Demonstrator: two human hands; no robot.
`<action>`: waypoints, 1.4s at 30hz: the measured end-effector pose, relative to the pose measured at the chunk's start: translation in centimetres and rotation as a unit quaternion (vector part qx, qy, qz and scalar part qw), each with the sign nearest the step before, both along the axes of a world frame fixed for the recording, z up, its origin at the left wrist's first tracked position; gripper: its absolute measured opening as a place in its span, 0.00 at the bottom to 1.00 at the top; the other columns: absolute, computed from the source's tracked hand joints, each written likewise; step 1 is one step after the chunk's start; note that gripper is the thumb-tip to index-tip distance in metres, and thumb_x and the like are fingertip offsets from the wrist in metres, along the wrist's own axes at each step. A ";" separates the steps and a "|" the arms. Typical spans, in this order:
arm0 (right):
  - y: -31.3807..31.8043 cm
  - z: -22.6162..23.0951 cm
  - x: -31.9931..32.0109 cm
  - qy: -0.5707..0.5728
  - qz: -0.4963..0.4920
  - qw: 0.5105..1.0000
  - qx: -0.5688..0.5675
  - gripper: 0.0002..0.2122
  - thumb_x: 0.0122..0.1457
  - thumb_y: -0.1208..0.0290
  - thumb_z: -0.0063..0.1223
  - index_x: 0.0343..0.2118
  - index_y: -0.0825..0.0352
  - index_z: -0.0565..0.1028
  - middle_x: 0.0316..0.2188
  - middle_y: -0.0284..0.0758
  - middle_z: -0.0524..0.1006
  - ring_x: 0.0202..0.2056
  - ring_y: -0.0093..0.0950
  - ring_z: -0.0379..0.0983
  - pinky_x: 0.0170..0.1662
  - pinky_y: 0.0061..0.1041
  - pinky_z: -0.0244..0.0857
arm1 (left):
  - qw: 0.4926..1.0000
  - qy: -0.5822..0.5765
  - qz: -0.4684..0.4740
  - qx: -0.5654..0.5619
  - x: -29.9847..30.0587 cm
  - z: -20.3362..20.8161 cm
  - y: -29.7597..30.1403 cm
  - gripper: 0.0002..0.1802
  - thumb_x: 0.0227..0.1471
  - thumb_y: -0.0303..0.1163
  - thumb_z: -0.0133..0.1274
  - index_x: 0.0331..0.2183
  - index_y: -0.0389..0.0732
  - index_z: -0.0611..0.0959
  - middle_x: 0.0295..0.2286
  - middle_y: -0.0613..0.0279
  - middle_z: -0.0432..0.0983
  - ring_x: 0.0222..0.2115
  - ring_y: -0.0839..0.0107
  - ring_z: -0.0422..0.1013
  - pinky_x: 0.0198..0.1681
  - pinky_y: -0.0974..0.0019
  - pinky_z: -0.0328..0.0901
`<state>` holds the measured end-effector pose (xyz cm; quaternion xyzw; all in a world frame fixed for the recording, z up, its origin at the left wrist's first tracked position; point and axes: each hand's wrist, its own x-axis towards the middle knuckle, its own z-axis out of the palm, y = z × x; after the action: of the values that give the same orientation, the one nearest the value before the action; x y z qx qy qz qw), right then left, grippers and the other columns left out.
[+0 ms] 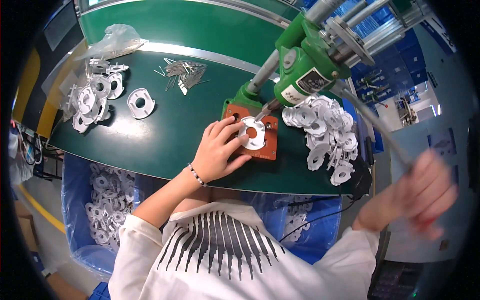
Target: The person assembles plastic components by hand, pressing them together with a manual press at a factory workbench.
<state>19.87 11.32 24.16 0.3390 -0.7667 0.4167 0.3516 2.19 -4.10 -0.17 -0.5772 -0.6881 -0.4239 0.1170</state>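
My left hand (215, 150) rests on an orange fixture block (269, 147), its fingertips holding a white plastic ring part (257, 143) with a round hole in place there. A beaded bracelet circles that wrist. Directly over the part's upper edge comes the metal tip (268, 109) of a green hand press (305, 65); whether it touches the part I cannot tell. My right hand (427, 187), smeared by motion, is wrapped round the end of the press's long lever (377, 125). Something red (425, 223) shows below its fingers.
White ring parts lie heaped right of the press (325, 130) and at the far left (92, 97), with one single part (141, 103) nearby. Thin metal pins (185, 72) lie on the green table (165, 142). Blue lined bins (75, 215) of parts stand below the front edge.
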 end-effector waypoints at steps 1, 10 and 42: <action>2.0 2.5 -1.4 -0.040 0.076 0.993 -0.079 0.15 0.43 0.63 0.56 0.11 0.57 0.60 0.10 0.23 0.61 0.14 0.14 0.55 0.21 0.16 0.44 | 1.000 0.006 0.007 -0.007 0.1 0.1 -0.1 0.20 0.34 0.39 0.55 0.33 0.43 0.73 0.41 0.58 0.63 0.46 0.58 0.57 0.45 0.53 0.52; 18.0 -6.0 -18.0 -0.284 -0.398 0.868 -0.088 0.16 0.52 0.60 0.40 0.36 0.69 0.68 0.36 0.39 0.71 0.34 0.29 0.68 0.36 0.30 0.62 | 0.998 -0.065 -0.018 0.013 -0.7 -0.2 0.0 0.19 0.33 0.36 0.56 0.32 0.42 0.72 0.41 0.57 0.62 0.46 0.57 0.55 0.47 0.54 0.51; 4.6 1.2 -8.9 0.146 -0.383 0.910 -0.056 0.07 0.46 0.76 0.53 0.29 0.72 0.73 0.25 0.33 0.71 0.28 0.18 0.66 0.29 0.13 0.60 | 0.944 0.066 0.282 -0.159 -10.1 -0.5 -10.4 0.30 0.23 0.28 0.60 0.37 0.40 0.70 0.40 0.56 0.62 0.42 0.56 0.58 0.45 0.58 0.52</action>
<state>11.02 15.97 25.31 0.0562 -0.7533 0.2378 0.6106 -7.89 -14.46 -0.64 -0.3969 -0.8721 -0.2193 0.1838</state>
